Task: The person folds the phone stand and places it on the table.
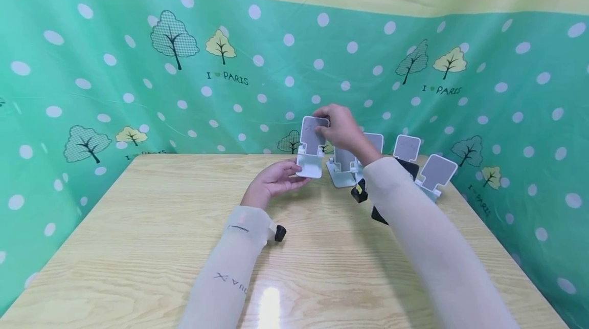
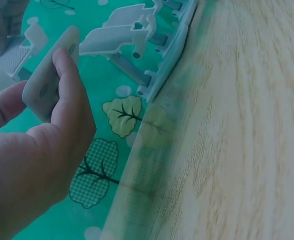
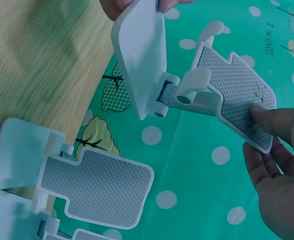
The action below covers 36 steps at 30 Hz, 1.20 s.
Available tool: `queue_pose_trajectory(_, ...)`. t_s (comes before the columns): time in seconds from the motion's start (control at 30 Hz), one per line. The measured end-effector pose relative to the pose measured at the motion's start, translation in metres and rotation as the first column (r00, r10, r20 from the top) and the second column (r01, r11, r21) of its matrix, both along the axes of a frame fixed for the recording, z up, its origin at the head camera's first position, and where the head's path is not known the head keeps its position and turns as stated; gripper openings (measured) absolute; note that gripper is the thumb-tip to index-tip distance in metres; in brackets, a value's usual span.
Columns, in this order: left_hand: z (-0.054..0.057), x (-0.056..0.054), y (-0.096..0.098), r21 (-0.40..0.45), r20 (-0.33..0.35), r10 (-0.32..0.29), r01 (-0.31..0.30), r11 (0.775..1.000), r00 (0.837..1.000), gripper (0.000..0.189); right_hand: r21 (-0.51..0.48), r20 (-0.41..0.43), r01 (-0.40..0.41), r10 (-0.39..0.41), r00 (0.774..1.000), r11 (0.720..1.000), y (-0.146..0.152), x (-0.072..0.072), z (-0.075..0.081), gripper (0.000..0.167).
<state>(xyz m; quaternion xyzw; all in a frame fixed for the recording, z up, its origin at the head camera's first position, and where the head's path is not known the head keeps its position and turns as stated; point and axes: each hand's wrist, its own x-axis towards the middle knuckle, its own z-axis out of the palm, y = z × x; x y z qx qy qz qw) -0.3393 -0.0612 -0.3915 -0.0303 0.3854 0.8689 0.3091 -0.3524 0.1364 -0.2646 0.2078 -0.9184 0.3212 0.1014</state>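
Observation:
Both hands hold one white phone stand [image 1: 311, 137] with a grey textured pad, raised above the back edge of the table. My left hand [image 1: 280, 178] pinches its flat base [image 2: 46, 80] between thumb and fingers. The right hand [image 1: 340, 127] grips the top of the padded back plate [image 3: 232, 85], thumb on the pad and fingers behind. A hinged arm [image 3: 197, 102] joins base and plate, and the plate is swung open from the base. Just right of it, a similar phone stand [image 1: 342, 179] stands on the table, partly hidden by the right arm.
More white stands with grey pads line the table's back right, including one phone stand [image 1: 407, 147] and another [image 1: 436, 171] near the right edge. Dark flat objects [image 1: 379, 215] show partly behind the right sleeve. A green dotted cloth [image 1: 257, 99] hangs behind the wooden table [image 1: 152, 237].

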Motion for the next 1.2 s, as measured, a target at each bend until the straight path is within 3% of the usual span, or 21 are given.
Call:
queue_pose_trajectory(0.5,-0.001,0.0,0.001,0.011,-0.003,0.004,-0.004,1.0,1.0,0.063,0.084,0.013,0.01,-0.011,1.0,0.996,-0.006,0.002,0.005,0.033)
queue_pose_trajectory(1.2,0.0,-0.001,-0.002,-0.006,-0.045,0.03,-0.031,1.0,0.999,0.062,0.152,-0.114,-0.008,0.026,0.993,0.988,-0.019,0.003,0.002,0.033)
